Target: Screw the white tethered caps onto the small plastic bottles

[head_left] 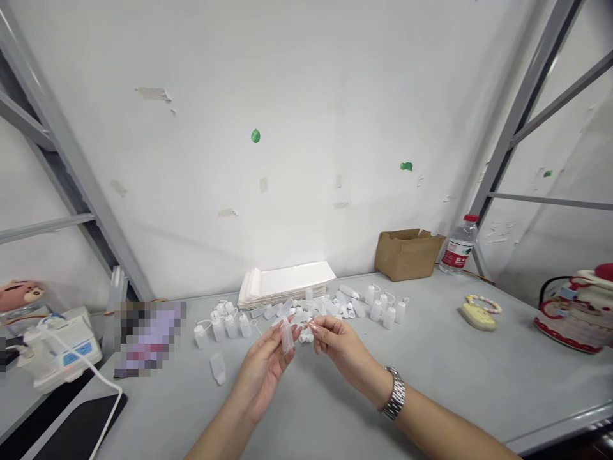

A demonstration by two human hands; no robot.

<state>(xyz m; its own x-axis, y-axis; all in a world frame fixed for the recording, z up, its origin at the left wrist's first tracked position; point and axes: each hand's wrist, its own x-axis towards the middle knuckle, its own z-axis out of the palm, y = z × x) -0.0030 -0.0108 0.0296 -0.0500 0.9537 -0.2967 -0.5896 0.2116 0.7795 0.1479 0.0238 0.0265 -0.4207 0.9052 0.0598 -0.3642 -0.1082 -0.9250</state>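
Note:
My left hand point(265, 368) is closed round a small translucent squeeze bottle point(287, 338), held nearly upright above the table. Just to its right, my right hand point(338, 345) pinches with thumb and forefinger; whatever small piece is between the fingertips is too small to make out. Behind both hands lies a loose pile of translucent bottles point(271, 312) and white caps. Several capped bottles point(231, 326) stand on the left, and another group of capped bottles point(389, 316) stands on the right. One flat-lying bottle point(217, 368) rests by itself left of my left hand.
A stack of white foam sheets point(292, 281) lies against the wall. At the back right are a cardboard box point(407, 255) and a water bottle point(457, 249). A yellow case point(479, 316) and a patterned pouch point(577, 310) sit right; a white device point(71, 348) with cables stands left.

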